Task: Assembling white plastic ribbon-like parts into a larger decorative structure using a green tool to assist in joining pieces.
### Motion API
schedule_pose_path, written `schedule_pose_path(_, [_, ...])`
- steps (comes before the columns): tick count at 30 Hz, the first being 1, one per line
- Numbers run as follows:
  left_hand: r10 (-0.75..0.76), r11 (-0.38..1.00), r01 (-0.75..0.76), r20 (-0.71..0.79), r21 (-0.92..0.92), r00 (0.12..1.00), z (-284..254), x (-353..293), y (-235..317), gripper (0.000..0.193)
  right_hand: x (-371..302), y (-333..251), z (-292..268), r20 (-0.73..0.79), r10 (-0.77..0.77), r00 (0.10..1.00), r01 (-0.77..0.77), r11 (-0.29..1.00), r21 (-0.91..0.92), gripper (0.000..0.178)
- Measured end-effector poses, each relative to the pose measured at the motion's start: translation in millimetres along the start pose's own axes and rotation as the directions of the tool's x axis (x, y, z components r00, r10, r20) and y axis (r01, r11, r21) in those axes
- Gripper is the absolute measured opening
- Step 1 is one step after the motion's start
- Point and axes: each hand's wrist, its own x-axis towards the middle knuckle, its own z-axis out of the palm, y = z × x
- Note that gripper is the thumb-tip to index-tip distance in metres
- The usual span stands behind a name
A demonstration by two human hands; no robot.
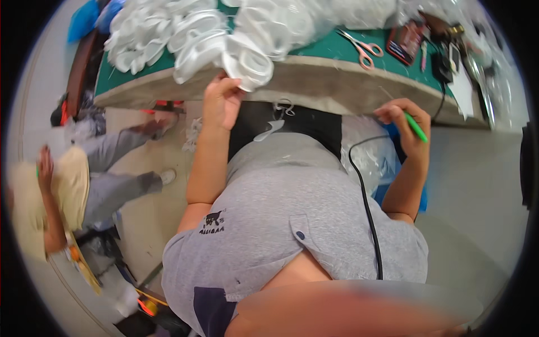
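My left hand [223, 101] is at the near edge of the table, with thumb and fingers pinched on a white, curved, ring-like piece [252, 66]. This piece lies at the near end of a bunch of similar white pieces [193, 42]. To the right, my right hand [405, 119] is closed round a slim tool with a bright green handle [416, 127]. A thin tip sticks out past my fingers, toward the table; its exact kind cannot be made out. The two hands are well apart, and the tool does not touch the white piece.
Scissors with pink handles [365, 51], a phone [406, 42] and a pink pen-like stick [424, 57] lie on the green tabletop [314, 55]. Clear plastic bags crowd the far right. A pale scrap [269, 130] rests on my lap. A co-worker [62, 191] is at the left.
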Motion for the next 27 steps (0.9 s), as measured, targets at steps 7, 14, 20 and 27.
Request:
schedule_pose_path(7, [0.163,0.947,-0.143,-0.045,0.287,0.986,-9,-8,0,0.017,103,-13,131,0.224,-0.561,0.797,0.6,0.777,-0.19,0.03])
schedule_pose_path(14, [0.218,0.96,-0.268,-0.384,-0.08,0.897,-23,7,8,0.039,141,-6,168,0.367,-0.657,0.658,0.741,0.478,-0.472,0.02])
schedule_pose_path(20, [0.061,0.913,-0.17,-0.288,-0.37,0.956,-72,15,49,0.058,132,-6,164,0.41,-0.649,0.641,0.765,0.491,-0.418,0.031])
schedule_pose_path(27, [0.247,0.859,-0.391,-0.401,-0.33,0.882,-56,20,49,0.03,113,-24,168,0.133,-0.563,0.816,0.573,0.817,-0.059,0.018])
